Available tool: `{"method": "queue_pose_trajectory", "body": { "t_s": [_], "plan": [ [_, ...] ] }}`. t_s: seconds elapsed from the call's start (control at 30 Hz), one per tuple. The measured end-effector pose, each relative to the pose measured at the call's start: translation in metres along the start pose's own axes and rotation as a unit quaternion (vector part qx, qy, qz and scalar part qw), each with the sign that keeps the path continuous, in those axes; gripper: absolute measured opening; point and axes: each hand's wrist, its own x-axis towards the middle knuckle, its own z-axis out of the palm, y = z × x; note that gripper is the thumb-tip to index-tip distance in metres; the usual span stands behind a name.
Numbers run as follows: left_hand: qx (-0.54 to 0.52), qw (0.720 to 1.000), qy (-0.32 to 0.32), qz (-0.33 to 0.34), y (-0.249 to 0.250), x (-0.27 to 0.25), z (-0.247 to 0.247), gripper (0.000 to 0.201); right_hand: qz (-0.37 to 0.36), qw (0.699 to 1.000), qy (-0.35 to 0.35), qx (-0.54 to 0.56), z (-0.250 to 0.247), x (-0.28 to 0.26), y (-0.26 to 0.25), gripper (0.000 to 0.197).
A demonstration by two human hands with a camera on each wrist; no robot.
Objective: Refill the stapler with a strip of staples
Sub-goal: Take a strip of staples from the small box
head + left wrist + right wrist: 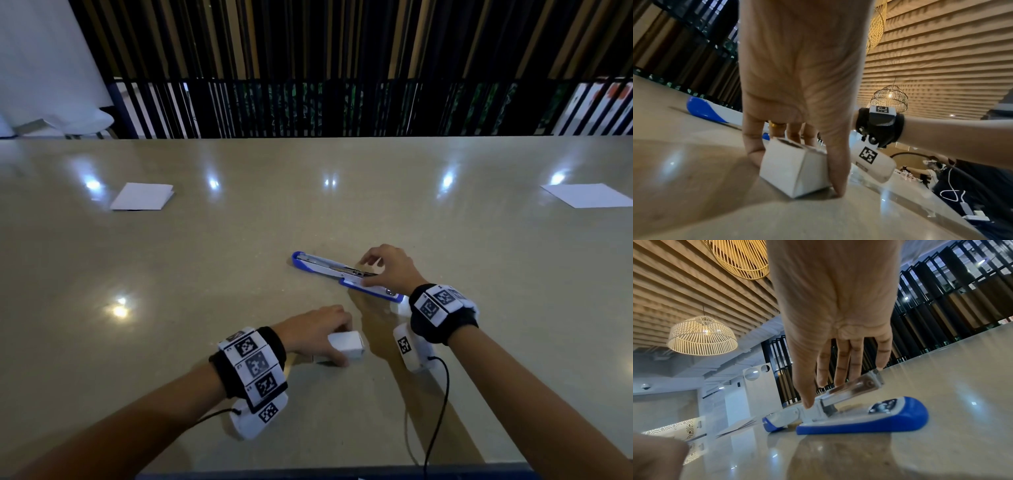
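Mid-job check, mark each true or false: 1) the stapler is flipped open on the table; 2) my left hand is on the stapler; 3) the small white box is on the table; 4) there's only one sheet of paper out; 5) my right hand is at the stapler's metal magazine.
1) True: the blue and white plastic stapler lies opened out flat on the glossy beige table.
2) False: the left hand grips the small white cardboard box.
3) True: the box rests on the table.
4) False: a folded white paper lies far left, a flat white sheet far right.
5) True: the right hand touches the metal magazine.
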Motion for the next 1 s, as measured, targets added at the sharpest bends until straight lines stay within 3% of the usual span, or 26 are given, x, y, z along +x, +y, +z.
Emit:
{"method": "queue_pose_trajectory", "body": {
  "t_s": [0.17,0.23,0.33,0.57,0.83,1.0],
  "plan": [
    [-0.082,0.992,0.089,-0.017,-0.013,0.007,-0.005,0.037,-0.041,0.997,0.042,0.055,-0.001,0.003,-0.011,0.023],
    [-0.160,0.979,0.128,-0.011,-0.018,0.010,-0.011,0.039,-0.052,0.992,0.057,0.098,-0.003,0.004,-0.017,0.017],
    [-0.255,0.946,0.198,-0.007,-0.032,0.021,-0.018,0.023,-0.064,0.981,0.043,0.175,-0.002,0.004,-0.025,0.016],
    [-0.255,0.898,0.359,-0.006,-0.044,0.044,-0.028,0.024,-0.058,0.955,0.040,0.287,0.005,0.012,-0.037,0.022],
    [-0.239,0.886,0.397,0.000,-0.045,0.049,-0.026,0.021,-0.084,0.955,0.082,0.273,0.008,0.012,-0.044,0.015],
    [-0.256,0.881,0.397,0.023,-0.052,0.044,-0.026,0.025,-0.093,0.942,0.042,0.319,0.004,0.008,-0.047,0.019]
  ]
}}
